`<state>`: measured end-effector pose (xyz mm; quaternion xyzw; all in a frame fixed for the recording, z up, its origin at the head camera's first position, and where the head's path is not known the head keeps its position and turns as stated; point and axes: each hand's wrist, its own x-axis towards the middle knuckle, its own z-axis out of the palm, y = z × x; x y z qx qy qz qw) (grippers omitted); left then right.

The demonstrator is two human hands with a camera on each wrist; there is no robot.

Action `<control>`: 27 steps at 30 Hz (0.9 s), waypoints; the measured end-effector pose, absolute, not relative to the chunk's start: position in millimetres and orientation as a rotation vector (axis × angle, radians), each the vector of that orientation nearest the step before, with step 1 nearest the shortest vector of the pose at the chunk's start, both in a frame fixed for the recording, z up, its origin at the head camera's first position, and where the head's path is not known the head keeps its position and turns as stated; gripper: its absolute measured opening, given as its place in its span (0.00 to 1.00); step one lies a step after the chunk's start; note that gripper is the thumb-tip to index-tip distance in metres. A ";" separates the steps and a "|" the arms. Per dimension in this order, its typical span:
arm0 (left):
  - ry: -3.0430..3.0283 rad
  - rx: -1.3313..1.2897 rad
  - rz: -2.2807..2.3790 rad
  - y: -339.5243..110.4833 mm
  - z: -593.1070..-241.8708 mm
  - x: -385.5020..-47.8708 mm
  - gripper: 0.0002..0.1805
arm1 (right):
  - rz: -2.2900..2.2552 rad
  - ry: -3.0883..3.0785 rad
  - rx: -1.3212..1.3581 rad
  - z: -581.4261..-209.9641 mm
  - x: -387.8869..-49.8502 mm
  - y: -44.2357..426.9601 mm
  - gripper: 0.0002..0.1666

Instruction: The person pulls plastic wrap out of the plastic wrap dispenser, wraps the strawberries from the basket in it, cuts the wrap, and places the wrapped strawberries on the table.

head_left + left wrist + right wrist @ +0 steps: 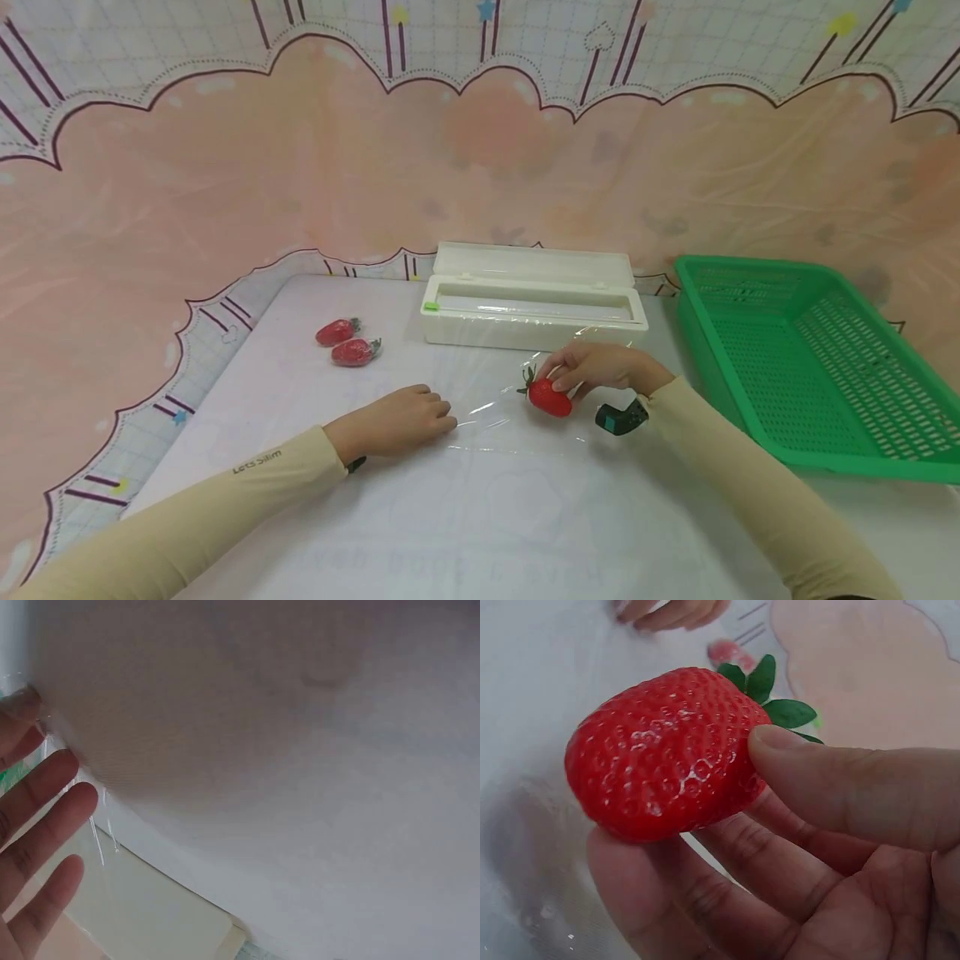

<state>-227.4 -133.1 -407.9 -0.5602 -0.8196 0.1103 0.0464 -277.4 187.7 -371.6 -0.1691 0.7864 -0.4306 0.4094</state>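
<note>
My right hand (600,367) holds a red strawberry (550,397) with green leaves, thumb on one side and fingers beneath, as the right wrist view shows. Under and around it stretches a sheet of clear cling film (487,417) that runs from the white wrap box (536,327). At the sheet's near left corner, my left hand (401,421) pinches the film between thumb and forefinger, its other fingers (56,821) loosely spread. Two film-covered strawberries, a rear one (337,332) and a front one (356,352), lie at the table's left.
The wrap box's lid (534,263) stands raised at the back, with a film roll (532,307) inside. A green plastic basket (810,458) stands at the right, close to my right forearm. A patterned cloth (450,183) hangs behind the white table (450,533).
</note>
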 end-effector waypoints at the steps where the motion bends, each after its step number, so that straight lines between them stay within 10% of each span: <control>1: -2.489 -1.717 0.344 -133.5 -407.8 -227.7 0.04 | -1.059 1.990 -0.426 -374.4 -277.6 186.0 0.20; 27: -2.330 -1.791 0.299 -146.4 -409.1 -230.9 0.06 | -0.781 2.111 -0.679 -381.7 -273.8 152.0 0.17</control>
